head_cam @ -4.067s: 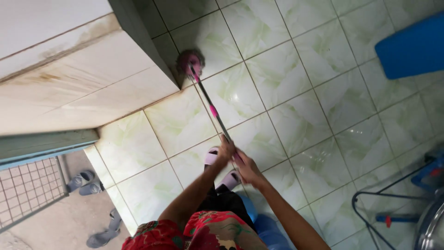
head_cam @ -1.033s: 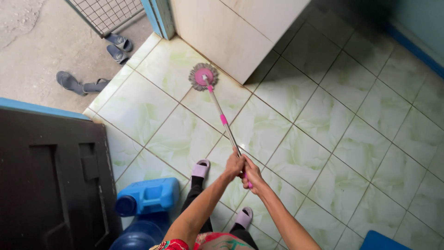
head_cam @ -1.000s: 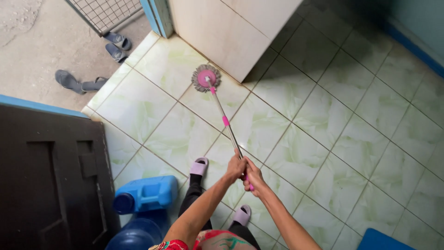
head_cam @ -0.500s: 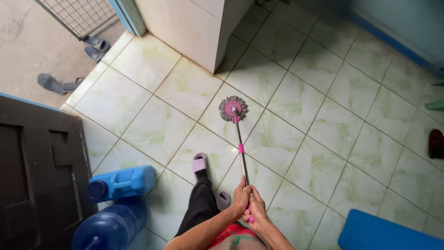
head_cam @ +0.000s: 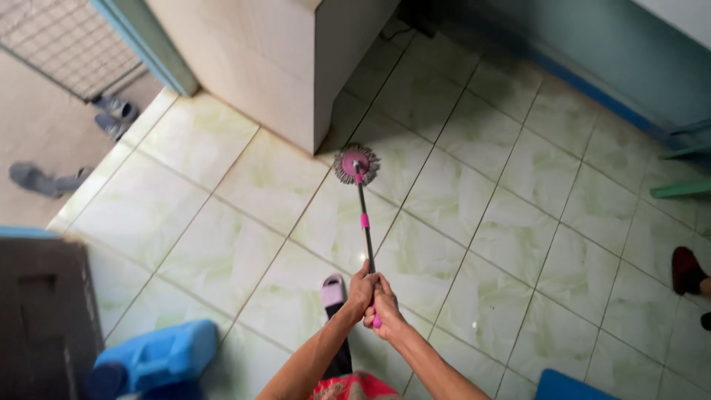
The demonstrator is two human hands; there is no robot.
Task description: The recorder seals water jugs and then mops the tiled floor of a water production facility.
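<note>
**Both hands on the mop, head at the pillar corner**

Nearest, at the bottom edge: red patterned clothing [head_cam: 355,387], two bare forearms rising from it. To the lower left, a blue jug [head_cam: 159,355] lying on the floor [head_cam: 222,252], beside a dark panel [head_cam: 41,311]. At the lower right edge, a blue mat [head_cam: 566,387], only partly in view.

Just above the forearms, left hand [head_cam: 361,290] and right hand [head_cam: 384,310] close together, touching, both wrapped around the mop [head_cam: 363,222] handle. Grip of each hand pressed shut on the handle, left slightly higher, right lower with the pink end of the handle showing under it. Beside the left hand, one foot in a pink slipper [head_cam: 333,290] standing on the tiles.

Further out, thin dark handle running up and away, with a pink band near the middle. Round mop head [head_cam: 355,163], pink in the centre with grey fringe, flat on the pale green tiles, just beside the lower corner of the beige pillar [head_cam: 281,67].

At the right edge, a dark red shoe [head_cam: 685,268]. Far left, grey sandals [head_cam: 44,178] on bare concrete, more sandals near a wire gate [head_cam: 67,41]. Far right, teal wall [head_cam: 592,52] with a blue strip along the base.
</note>
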